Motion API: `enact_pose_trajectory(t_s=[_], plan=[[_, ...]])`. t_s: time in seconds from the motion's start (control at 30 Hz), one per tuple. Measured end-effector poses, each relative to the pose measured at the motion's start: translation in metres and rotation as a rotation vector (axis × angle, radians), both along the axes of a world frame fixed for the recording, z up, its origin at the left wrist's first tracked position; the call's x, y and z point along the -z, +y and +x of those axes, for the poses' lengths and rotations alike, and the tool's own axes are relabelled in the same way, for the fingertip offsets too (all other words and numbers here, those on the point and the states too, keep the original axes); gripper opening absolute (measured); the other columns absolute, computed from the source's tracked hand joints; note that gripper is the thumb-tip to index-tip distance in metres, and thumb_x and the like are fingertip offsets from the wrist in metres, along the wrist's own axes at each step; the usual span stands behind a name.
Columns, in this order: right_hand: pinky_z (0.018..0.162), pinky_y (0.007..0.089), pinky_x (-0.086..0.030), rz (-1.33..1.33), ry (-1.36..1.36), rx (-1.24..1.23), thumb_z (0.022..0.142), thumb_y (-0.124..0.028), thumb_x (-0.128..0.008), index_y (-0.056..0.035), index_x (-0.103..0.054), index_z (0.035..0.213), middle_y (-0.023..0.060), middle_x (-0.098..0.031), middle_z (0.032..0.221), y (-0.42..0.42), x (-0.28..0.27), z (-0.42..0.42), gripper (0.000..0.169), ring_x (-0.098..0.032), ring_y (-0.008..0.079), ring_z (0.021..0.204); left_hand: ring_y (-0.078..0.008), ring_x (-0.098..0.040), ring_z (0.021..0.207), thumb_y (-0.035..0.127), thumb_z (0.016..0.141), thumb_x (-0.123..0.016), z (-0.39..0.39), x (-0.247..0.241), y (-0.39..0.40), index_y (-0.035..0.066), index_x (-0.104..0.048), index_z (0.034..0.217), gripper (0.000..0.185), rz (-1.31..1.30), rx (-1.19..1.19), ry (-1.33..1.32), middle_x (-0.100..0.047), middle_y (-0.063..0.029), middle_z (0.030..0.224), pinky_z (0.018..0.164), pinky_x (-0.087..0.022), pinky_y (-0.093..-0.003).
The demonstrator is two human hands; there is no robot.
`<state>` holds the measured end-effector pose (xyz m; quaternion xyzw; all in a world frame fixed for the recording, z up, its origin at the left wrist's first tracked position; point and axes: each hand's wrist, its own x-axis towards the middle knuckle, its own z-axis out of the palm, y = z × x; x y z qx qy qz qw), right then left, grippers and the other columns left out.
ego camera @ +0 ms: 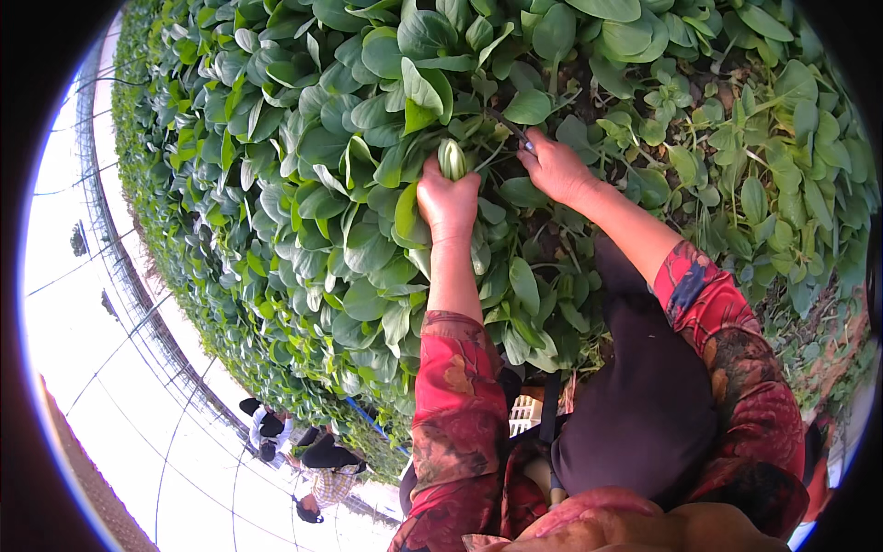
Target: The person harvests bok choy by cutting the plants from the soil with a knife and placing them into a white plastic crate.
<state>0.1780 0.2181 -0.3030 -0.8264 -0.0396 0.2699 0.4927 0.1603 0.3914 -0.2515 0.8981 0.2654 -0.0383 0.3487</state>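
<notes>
My left hand (448, 196) is closed around a leafy green plant, with its pale green stalks (452, 159) bunched above the thumb and forefinger. Broad dark green leaves surround that hand. To its right, my right hand (555, 165) grips a thin dark tool (507, 123), which may be a knife. The tool points up and left among the stems, and its far end is hidden by foliage. Dense leafy greens (345, 207), which look like bok choy, grow around both hands. Under the right hand, patches of dark soil show between low stems.
My dark-trousered knee (641, 400) is close below the right arm. A pale slatted plastic crate (524, 414) shows partly between my arms. Smaller weeds (690, 152) grow at right. Two people (328, 476) are at the lower left, near the wire-framed greenhouse wall (138, 331).
</notes>
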Motion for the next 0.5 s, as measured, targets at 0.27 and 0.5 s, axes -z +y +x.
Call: enact_pose_trajectory(t_s=[0.27, 0.5], plan=[[0.066, 0.0449, -0.048, -0.185, -0.030, -0.185, 0.089, -0.020, -0.048, -0.0001, -0.047, 0.111, 0.0210, -0.060, 0.080, 0.008, 0.016, 0.035, 0.030, -0.061, 0.0379, 0.073, -0.0337, -0.064, 0.081, 0.016, 0.058, -0.067, 0.000, 0.004, -0.006, 0.002, -0.059, 0.107, 0.051, -0.143, -0.069, 0.078, -0.066, -0.0180, 0.086, 0.079, -0.049, -0.0378], [0.048, 0.0394, -0.047, -0.072, 0.422, -0.176, 0.089, -0.021, -0.045, 0.0053, -0.042, 0.121, 0.0194, -0.062, 0.085, -0.001, -0.037, 0.036, 0.041, -0.057, 0.0276, 0.049, -0.0187, -0.061, 0.064, -0.004, 0.061, -0.060, -0.002, -0.003, -0.002, -0.010, -0.054, 0.104, 0.043, -0.405, -0.178, -0.015, -0.064, -0.0135, 0.097, 0.057, -0.053, -0.0282]])
